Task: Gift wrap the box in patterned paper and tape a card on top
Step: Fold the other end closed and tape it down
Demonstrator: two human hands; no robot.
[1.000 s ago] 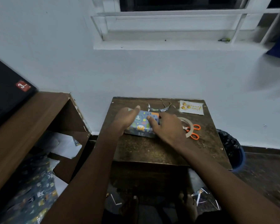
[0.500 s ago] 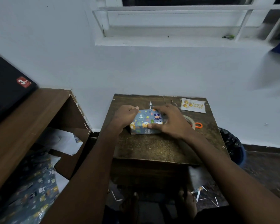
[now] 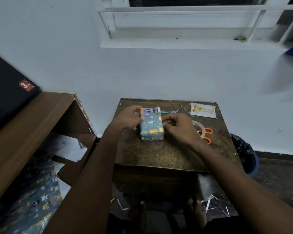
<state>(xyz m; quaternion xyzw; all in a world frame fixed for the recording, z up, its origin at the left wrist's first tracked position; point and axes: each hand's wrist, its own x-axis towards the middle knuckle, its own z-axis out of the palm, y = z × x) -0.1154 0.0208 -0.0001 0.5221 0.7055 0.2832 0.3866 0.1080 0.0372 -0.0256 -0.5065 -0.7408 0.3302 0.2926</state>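
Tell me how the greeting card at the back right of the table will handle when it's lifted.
The card looks thin and flat, so probably light and bendy. It lies flush on the table, so likely awkward to lift; sliding it toward an edge may help.

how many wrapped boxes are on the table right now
1: the wrapped box sits mid-table, between the left hand and right hand. None else shows.

scissors (image 3: 205,135) half hidden, card (image 3: 203,110) lettering illegible
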